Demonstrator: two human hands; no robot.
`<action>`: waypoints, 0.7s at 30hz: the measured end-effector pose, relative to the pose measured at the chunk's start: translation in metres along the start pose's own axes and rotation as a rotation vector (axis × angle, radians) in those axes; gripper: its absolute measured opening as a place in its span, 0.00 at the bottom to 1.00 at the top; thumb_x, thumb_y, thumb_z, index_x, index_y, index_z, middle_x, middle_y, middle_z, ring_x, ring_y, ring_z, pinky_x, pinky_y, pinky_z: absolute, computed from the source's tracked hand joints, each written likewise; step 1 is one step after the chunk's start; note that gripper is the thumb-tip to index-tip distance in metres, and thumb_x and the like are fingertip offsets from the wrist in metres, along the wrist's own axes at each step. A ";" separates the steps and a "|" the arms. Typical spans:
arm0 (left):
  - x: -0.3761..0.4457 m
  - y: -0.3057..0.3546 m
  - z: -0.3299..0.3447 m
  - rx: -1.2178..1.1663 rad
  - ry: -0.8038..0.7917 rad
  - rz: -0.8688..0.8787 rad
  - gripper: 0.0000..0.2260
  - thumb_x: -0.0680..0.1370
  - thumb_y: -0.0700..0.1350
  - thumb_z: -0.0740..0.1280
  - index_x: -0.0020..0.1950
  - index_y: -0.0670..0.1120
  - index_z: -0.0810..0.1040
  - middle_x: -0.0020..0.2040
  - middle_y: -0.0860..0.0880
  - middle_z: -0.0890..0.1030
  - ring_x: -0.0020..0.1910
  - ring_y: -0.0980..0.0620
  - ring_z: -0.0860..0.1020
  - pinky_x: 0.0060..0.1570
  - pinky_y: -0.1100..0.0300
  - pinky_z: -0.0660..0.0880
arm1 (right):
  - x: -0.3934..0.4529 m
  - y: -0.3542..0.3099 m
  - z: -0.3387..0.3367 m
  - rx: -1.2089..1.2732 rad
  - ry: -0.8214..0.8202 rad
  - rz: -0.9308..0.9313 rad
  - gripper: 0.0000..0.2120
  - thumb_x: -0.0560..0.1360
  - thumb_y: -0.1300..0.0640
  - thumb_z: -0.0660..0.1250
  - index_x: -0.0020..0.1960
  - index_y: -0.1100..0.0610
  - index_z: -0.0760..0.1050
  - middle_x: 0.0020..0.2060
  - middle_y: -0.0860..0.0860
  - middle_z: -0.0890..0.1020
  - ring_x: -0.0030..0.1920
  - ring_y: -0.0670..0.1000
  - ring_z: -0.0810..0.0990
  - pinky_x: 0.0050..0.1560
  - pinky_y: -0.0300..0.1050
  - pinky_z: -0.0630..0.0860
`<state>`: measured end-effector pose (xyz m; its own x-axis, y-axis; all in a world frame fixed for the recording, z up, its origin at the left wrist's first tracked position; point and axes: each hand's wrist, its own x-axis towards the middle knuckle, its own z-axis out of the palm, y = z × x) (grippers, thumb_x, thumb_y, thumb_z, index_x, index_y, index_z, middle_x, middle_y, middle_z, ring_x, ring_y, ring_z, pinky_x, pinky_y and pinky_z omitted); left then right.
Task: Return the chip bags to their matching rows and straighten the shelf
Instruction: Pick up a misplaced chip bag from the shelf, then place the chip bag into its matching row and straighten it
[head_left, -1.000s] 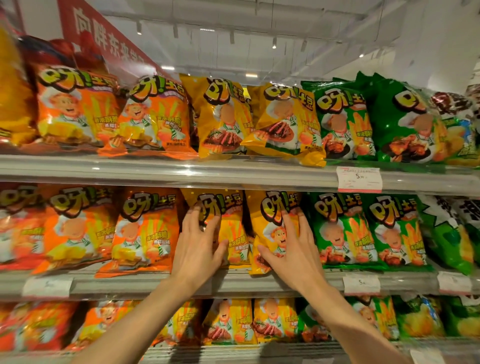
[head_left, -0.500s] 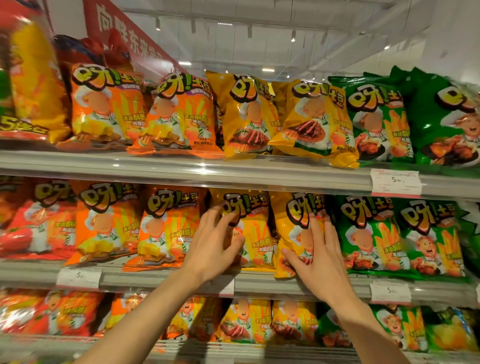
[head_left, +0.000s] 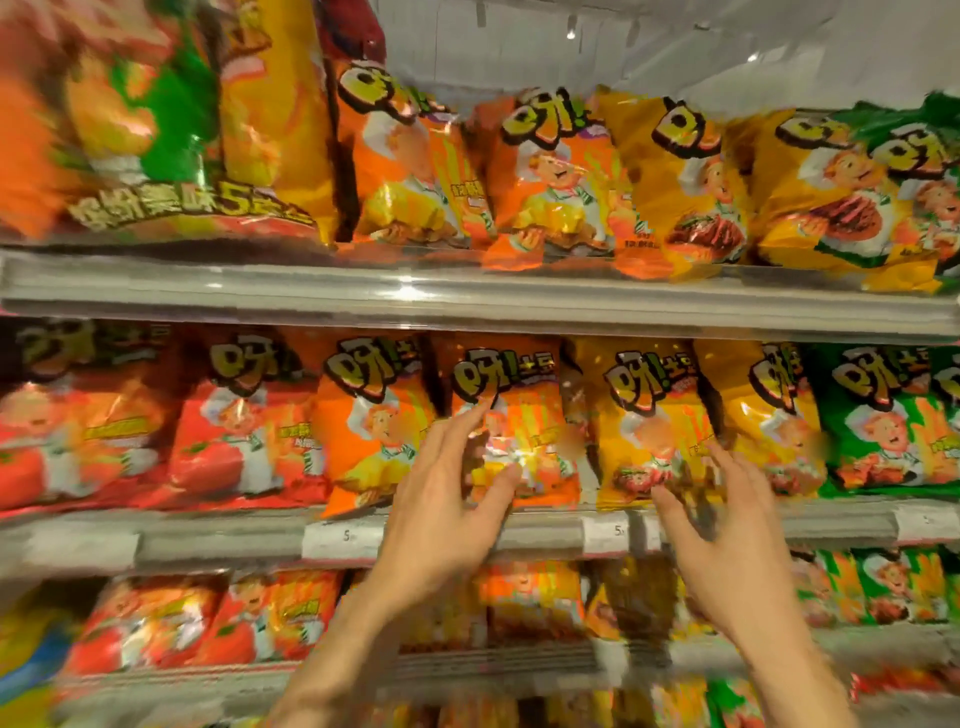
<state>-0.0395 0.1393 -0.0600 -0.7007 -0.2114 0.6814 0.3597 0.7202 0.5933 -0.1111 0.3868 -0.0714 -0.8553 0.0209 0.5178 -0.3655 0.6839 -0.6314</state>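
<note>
Your left hand (head_left: 447, 499): fingers spread and nearly straight, tips laid against the face of an orange chip bag (head_left: 514, 415) on the middle shelf (head_left: 467, 535); thumb out to the right over the bag's lower front. Nothing is gripped.

Your right hand (head_left: 727, 535): fingers loosely spread and slightly bent, raised in front of the lower part of a yellow chip bag (head_left: 649, 415) just right of the orange one. The frame is smeared by motion, so contact with the bag cannot be confirmed; the hand holds nothing.

Middle shelf, left to right: red bags (head_left: 228, 421), then orange bags, the one under your left hand being the last of them, then two yellow bags, then green bags (head_left: 883, 415). All stand upright, faces forward, packed side by side. White price tags (head_left: 337, 538) line the shelf's front rail.

Upper shelf (head_left: 363, 296): large multi-packs (head_left: 156, 130) at the left, then orange bags (head_left: 405, 171), yellow bags (head_left: 680, 182), with green at the far right edge.

Lower shelf (head_left: 493, 665): red, orange, yellow and green bags, partly hidden behind your forearms and heavily blurred.
</note>
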 end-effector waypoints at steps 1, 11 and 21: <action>-0.004 -0.009 -0.022 -0.019 0.000 0.001 0.26 0.77 0.59 0.66 0.73 0.65 0.63 0.60 0.65 0.72 0.58 0.65 0.75 0.52 0.71 0.72 | -0.012 -0.018 0.009 0.021 0.017 0.028 0.34 0.75 0.44 0.67 0.76 0.54 0.62 0.76 0.54 0.63 0.75 0.55 0.62 0.69 0.55 0.65; -0.025 -0.096 -0.193 0.081 0.127 -0.080 0.22 0.77 0.52 0.71 0.69 0.56 0.71 0.53 0.57 0.74 0.47 0.60 0.76 0.48 0.63 0.74 | -0.085 -0.178 0.106 0.132 -0.097 -0.057 0.27 0.76 0.45 0.68 0.72 0.52 0.67 0.64 0.51 0.74 0.63 0.54 0.76 0.61 0.58 0.75; -0.007 -0.174 -0.310 0.563 0.312 -0.077 0.25 0.74 0.55 0.66 0.67 0.45 0.75 0.63 0.38 0.71 0.62 0.37 0.69 0.62 0.44 0.68 | -0.085 -0.320 0.187 0.139 -0.316 -0.465 0.19 0.77 0.50 0.68 0.67 0.53 0.73 0.56 0.51 0.78 0.56 0.50 0.77 0.59 0.47 0.73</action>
<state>0.0939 -0.1898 -0.0349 -0.4687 -0.3971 0.7891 -0.1215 0.9137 0.3877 0.0098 0.0298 -0.0218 -0.6537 -0.4922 0.5748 -0.7556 0.4665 -0.4598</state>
